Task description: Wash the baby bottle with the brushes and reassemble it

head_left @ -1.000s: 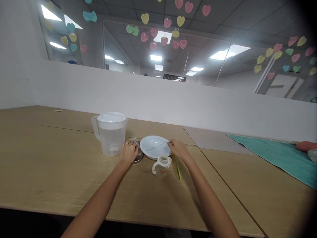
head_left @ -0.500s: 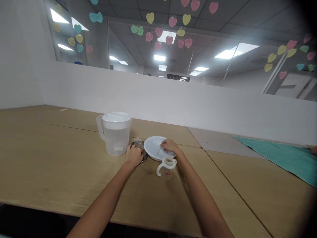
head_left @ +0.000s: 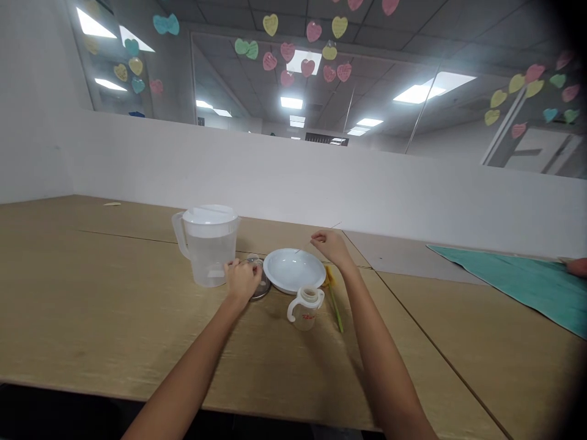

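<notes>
My right hand [head_left: 331, 245] is raised over the right rim of a white bowl [head_left: 293, 282], its fingers pinching a thin, straw-like stick [head_left: 304, 248]. The stick slants from above the bowl up past the fingers. My left hand [head_left: 243, 281] rests with curled fingers at a round, dark, metal-rimmed dish or lid [head_left: 262, 289]; what its fingertips hold, if anything, is hidden. A small clear item [head_left: 254, 259] shows behind those fingers. In front of the bowl stands a clear bottle [head_left: 304, 311] with white handles, its top uncovered.
Left of the bowl stands a lidded translucent pitcher [head_left: 210, 253]. A brush-like tool with a green handle [head_left: 337, 308] and orange head lies right of the bottle. Farther right are a teal cloth [head_left: 509, 284] and part of another person's hand [head_left: 576, 267].
My right hand has lifted up and right out of the bowl with the thin stick. The green-handled tool now shows fully. My left hand stays by the round metal-rimmed item.
</notes>
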`<action>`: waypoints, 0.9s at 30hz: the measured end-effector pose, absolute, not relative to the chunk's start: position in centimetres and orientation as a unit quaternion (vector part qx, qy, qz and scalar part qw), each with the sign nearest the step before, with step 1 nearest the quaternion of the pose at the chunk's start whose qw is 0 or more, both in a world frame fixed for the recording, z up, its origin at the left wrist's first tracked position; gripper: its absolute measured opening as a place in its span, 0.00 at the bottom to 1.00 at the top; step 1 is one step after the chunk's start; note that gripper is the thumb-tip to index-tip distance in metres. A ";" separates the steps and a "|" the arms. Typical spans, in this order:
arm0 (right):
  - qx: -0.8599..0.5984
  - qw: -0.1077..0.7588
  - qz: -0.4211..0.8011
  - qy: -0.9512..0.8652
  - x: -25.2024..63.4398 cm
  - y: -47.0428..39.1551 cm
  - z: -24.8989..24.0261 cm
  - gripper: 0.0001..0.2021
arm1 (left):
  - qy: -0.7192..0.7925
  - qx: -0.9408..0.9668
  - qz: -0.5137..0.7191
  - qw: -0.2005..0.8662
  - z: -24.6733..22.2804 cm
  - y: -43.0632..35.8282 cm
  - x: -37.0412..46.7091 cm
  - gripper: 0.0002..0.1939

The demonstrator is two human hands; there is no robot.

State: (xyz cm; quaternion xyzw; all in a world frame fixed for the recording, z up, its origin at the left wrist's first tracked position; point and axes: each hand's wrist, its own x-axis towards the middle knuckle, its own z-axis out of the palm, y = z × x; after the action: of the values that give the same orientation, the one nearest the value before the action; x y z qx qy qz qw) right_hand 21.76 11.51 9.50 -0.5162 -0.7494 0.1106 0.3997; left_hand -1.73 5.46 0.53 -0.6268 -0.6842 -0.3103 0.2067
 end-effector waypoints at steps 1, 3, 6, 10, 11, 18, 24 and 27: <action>-0.515 0.412 0.098 -0.745 22.0 11.2 9.9 0.09 | -0.689 -0.617 -0.322 0.202 0.8 5.3 -1.7 0.19; -0.512 0.435 0.087 -0.736 22.3 10.5 10.7 0.09 | -0.690 -0.607 -0.351 0.179 1.1 5.1 -1.7 0.19; -0.511 0.459 0.072 -0.723 22.8 9.6 11.5 0.10 | -0.651 -0.608 -0.435 0.134 1.6 5.0 -1.6 0.16; -0.517 0.477 0.055 -0.709 22.9 8.9 12.1 0.10 | -0.554 -0.622 -0.543 0.110 2.0 5.0 -1.2 0.13; -0.516 0.481 0.054 -0.707 22.9 8.7 12.2 0.10 | -0.535 -0.627 -0.558 0.101 2.1 5.0 -1.0 0.12; -0.509 0.486 0.061 -0.708 22.3 8.4 12.3 0.09 | -0.457 -0.707 -0.539 0.001 1.8 4.6 1.1 0.12; -0.475 0.479 0.061 -0.736 20.9 8.0 12.2 0.07 | -0.439 -0.719 -0.538 -0.016 0.4 4.7 2.0 0.06; -0.431 0.479 0.064 -0.762 20.0 7.4 12.2 0.07 | -0.453 -0.704 -0.547 -0.029 -0.3 5.2 1.9 0.04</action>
State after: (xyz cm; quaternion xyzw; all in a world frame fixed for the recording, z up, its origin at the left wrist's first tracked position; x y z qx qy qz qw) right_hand 19.97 7.41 12.19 -0.4314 -0.7615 0.0641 0.4795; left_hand 1.86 5.17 -0.30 -0.7035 -0.4528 -0.5469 -0.0290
